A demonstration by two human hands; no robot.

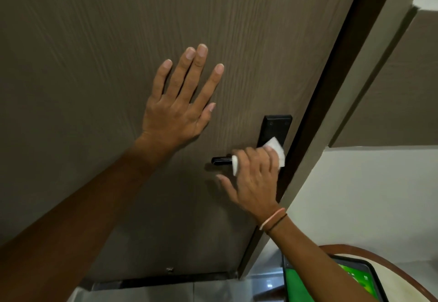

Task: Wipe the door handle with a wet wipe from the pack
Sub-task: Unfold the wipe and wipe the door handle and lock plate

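Note:
A black lever door handle [220, 160] sticks out to the left from a black backplate [275, 129] on a brown wood-grain door [94, 40]. My right hand [253, 178] is wrapped around the handle with a white wet wipe [276, 147] pressed between palm and lever; only the lever's left tip shows. Wipe edges stick out above and left of my fingers. My left hand [180, 102] lies flat on the door, fingers spread, up and left of the handle. The pack is partly seen as a green packet [298, 285] at the bottom right.
The dark door edge and a beige frame [350, 88] run diagonally to the right of the handle. A white wall [367, 206] lies beyond. At the bottom right a black tray [376, 275] with the green packet rests on a round wood-rimmed table [407, 280]. Grey floor tiles show below the door.

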